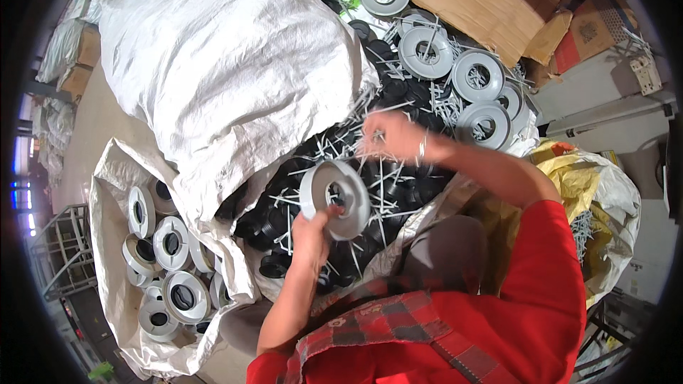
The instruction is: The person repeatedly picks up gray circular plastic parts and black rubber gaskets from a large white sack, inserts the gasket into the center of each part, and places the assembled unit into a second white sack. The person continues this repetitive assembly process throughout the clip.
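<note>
My left hand [311, 238] grips a grey plastic ring [361, 206] by its rim, thumb at the central opening, tilted above the pile. To its upper right, my right hand [402, 135] is over thin white plastic sticks [388, 188] and is smeared by motion. Its fingers look curled, but whether they hold a stick cannot be made out. Beneath both hands, black round plastic parts [274, 224] lie mixed with the sticks. Several more grey rings [478, 76] rest on the far right of the pile.
A big white woven sack [220, 50] bulges at the upper left. At lower left, an open white sack [114, 206] holds several grey rings with black centres. Cardboard [469, 0] lies at the back. On the right stands a yellow-and-white sack [605, 206] with sticks.
</note>
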Tool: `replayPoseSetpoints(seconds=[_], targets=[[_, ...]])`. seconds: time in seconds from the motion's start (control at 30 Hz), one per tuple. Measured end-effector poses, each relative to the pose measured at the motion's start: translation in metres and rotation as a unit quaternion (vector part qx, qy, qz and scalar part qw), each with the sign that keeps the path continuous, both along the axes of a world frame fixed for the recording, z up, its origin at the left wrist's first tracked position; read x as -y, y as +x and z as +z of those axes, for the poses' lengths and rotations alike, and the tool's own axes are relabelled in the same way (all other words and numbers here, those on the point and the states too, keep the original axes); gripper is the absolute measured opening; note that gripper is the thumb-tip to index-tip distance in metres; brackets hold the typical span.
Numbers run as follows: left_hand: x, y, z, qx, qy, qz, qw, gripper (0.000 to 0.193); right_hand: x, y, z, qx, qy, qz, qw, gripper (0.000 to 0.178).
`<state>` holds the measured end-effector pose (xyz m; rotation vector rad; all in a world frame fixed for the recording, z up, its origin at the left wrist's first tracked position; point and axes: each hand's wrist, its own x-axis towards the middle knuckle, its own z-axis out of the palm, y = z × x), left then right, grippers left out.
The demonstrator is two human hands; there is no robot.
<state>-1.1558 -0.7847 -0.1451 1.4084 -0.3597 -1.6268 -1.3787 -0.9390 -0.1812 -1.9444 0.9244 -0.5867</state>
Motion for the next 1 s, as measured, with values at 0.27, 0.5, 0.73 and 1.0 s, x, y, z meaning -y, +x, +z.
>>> replayPoseSetpoints(seconds=[0.27, 0.5, 0.73, 1.0], targets=[[-0.048, 0.049, 0.020, 0.254, -0.062, 0.016, 0.965, 0.025, 0.138, -0.075, -0.086, -0.454, -0.024, -0.300, 0.839, 0.081], [-0.041, 0.059, 0.028, 0.299, -0.092, 0.003, 0.950, 0.026, 0.012, -0.052, -0.018, -0.421, 0.114, 0.024, 0.899, 0.062], [-0.040, 0.058, 0.029, 0.273, -0.133, 0.048, 0.952, 0.028, -0.018, -0.029, 0.019, -0.074, 0.093, 0.102, 0.988, 0.036], [-0.060, 0.068, 0.025, 0.239, -0.102, 0.093, 0.961, 0.033, 0.099, -0.014, -0.081, -0.428, 0.075, -0.185, 0.882, 0.079]])
